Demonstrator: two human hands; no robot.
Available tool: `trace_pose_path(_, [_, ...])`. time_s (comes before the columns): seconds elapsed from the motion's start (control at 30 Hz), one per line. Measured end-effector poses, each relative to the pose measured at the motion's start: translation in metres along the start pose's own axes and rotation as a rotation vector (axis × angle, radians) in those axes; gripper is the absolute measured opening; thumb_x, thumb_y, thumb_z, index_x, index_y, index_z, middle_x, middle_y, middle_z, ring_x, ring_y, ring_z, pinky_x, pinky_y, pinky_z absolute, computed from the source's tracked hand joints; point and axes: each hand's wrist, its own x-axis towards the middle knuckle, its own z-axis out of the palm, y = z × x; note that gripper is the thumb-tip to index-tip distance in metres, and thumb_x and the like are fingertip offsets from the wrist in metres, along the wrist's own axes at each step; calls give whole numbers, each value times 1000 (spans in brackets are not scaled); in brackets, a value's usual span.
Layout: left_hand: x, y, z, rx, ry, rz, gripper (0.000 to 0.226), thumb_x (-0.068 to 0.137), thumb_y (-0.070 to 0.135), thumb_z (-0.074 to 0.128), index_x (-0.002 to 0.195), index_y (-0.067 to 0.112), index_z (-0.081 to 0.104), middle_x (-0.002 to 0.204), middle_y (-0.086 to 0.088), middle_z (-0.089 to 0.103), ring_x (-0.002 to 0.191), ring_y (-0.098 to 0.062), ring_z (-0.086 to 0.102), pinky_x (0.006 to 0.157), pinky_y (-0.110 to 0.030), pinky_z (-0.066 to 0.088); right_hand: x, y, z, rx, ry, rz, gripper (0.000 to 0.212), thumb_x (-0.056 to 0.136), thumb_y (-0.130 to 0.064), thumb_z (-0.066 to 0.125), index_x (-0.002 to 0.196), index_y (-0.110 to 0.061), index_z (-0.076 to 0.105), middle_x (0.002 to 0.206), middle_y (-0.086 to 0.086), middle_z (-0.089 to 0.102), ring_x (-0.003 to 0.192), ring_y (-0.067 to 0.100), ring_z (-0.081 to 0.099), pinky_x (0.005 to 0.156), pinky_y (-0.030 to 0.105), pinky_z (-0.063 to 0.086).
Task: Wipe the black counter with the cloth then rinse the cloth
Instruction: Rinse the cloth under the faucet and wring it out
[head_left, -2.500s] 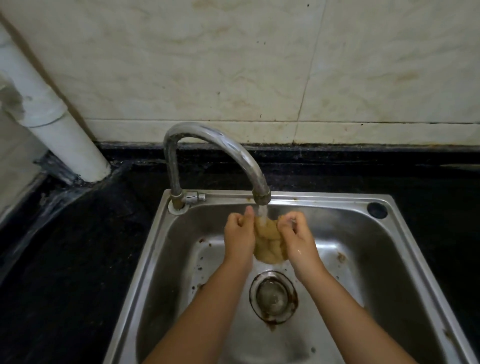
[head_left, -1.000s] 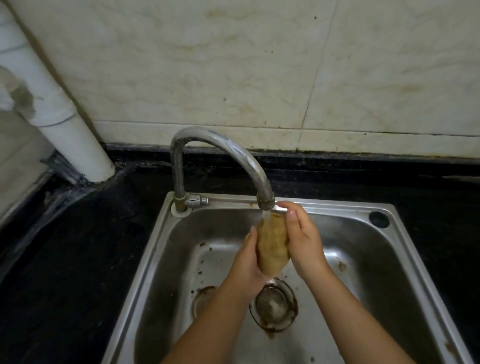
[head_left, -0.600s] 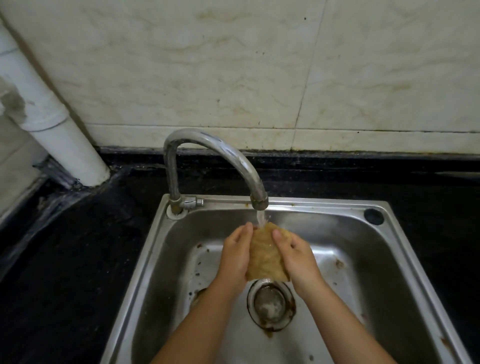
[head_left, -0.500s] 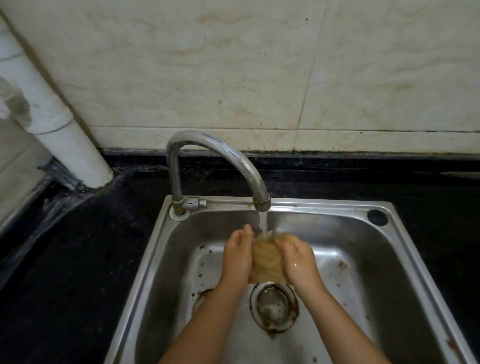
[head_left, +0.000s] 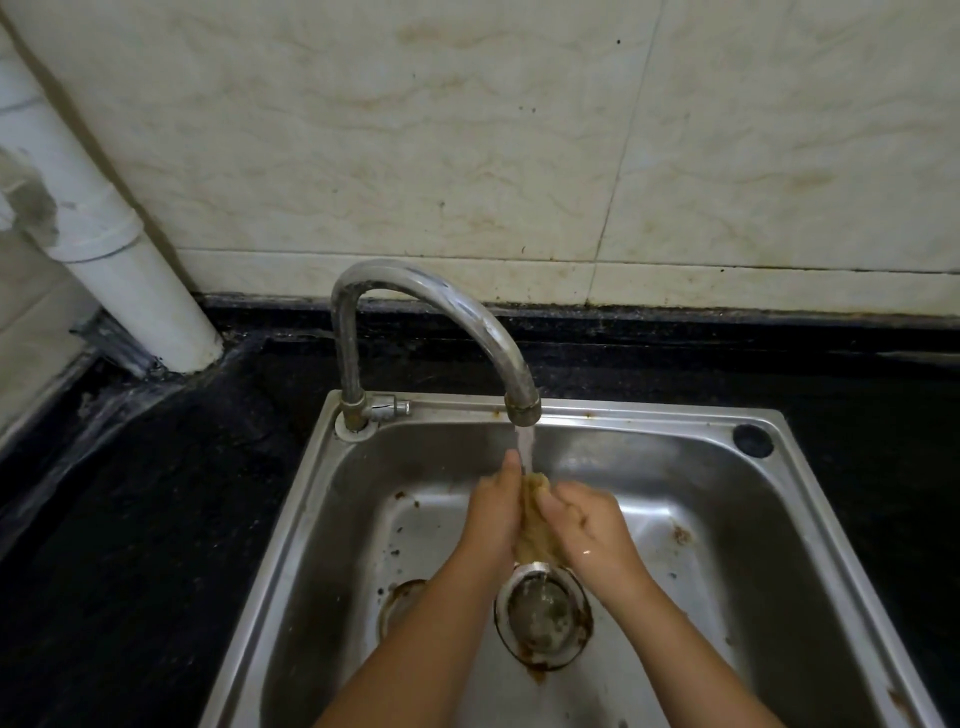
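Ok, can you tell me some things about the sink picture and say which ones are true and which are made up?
1. Water is running from the tap onto the cloth. True.
2. The cloth is lying on the black counter. False: it is held over the sink, above the drain.
3. Both hands hold the cloth, the left hand and the right hand pressing it between them. True.
4. The cloth is bright blue. False: it is yellowish brown.
5. A white pipe stands in the corner left of the tap. True.
6. The sink is full of dishes. False: no dishes are in it.
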Motion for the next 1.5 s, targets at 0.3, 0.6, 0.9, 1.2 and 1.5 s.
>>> trace_pose_path(0.3, [-2,4,9,-164,56,84,46,98,31,38,63,8,58,51,-1,60,54,-16,57,55,-24,45,43,-15,2,-459,34,269,48,100,-26,29,74,-4,63,86,20,67,77,29,60,60,26,32])
trace_pose_path(0.6, [-5,3,8,-66,29,105,44,97,31,39,63,11,59,55,-2,60,56,-14,58,54,-23,46,49,-11,5,-400,37,365,48,100,-25,31,92,6,67,94,21,69,78,24,59,65,22,33])
trace_pose_path(0.9, [-8,1,16,-10,32,131,38,99,23,36,66,15,54,57,2,58,57,-10,55,54,-22,44,41,-4,2,-158,96,382,51,98,-22,38,48,-17,45,53,3,49,54,18,50,58,24,38])
trace_pose_path(1.2, [-7,-9,12,-17,50,87,43,98,30,36,65,13,56,61,-4,60,63,-16,58,60,-26,46,35,0,6,-166,119,410,53,99,-24,37,47,-15,46,50,-2,44,57,18,48,62,23,37])
trace_pose_path(1.5, [0,6,-16,-23,-5,40,54,98,40,27,57,11,48,56,-3,54,59,-15,50,58,-27,41,23,0,-13,405,-36,655,9,89,-20,56,97,-20,51,90,1,57,80,14,56,71,24,46])
